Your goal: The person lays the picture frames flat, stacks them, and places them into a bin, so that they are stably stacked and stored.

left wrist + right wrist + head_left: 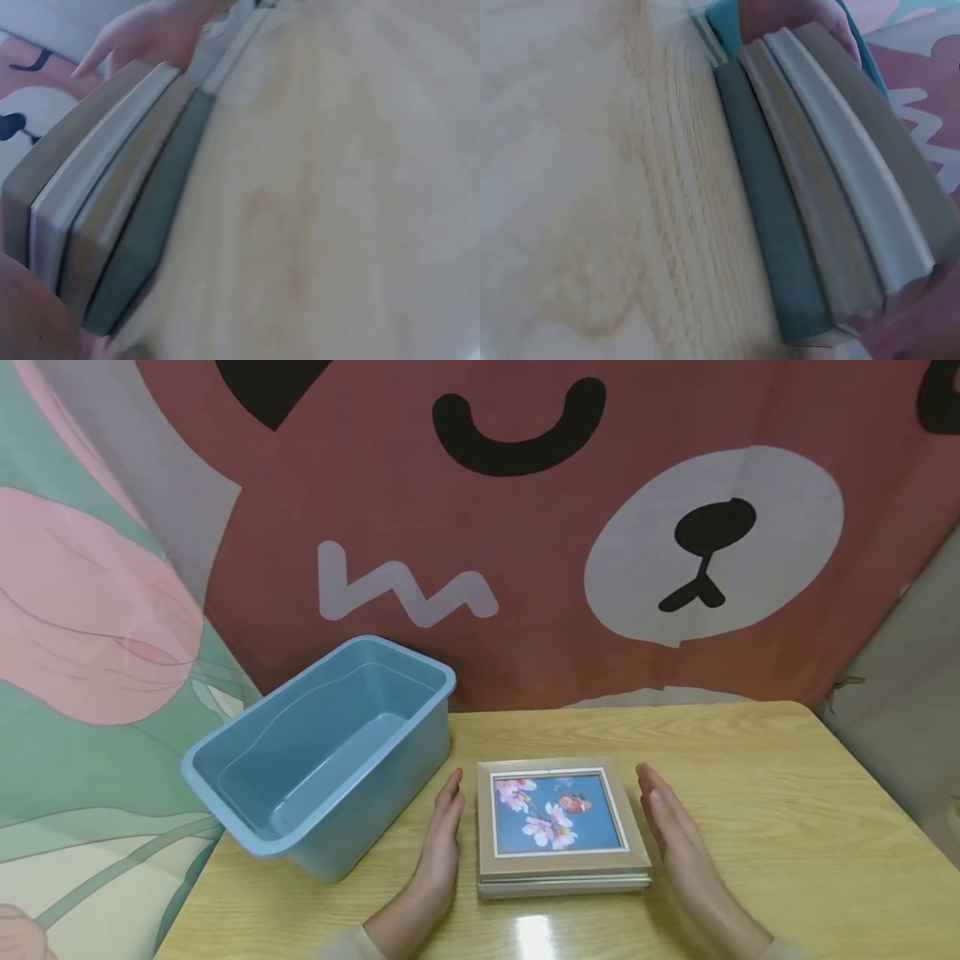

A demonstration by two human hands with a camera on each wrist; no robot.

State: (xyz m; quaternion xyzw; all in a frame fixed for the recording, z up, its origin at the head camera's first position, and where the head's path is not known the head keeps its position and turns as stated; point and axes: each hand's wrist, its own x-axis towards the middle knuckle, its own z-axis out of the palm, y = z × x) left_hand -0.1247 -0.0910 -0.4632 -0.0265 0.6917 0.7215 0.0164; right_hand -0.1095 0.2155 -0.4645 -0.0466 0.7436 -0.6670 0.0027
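A neat stack of several picture frames lies on the table. The top picture frame [562,862] has a tan border around pink blossoms on blue. Along the left side of the stack, my left hand [442,847] stands on edge with fingers straight, a narrow gap between it and the frames in the head view. My right hand [684,852] is held the same way along the right side, its palm facing the stack. From the left wrist, the frames' edges show as tan, white, brown and a dark green bottom frame [154,217].
A blue plastic bin [390,802] stands at the left of the table [787,810], with nothing inside. Behind the table hangs a cloth [525,660] printed with a bear face. The table's right edge slopes away beyond my right hand.
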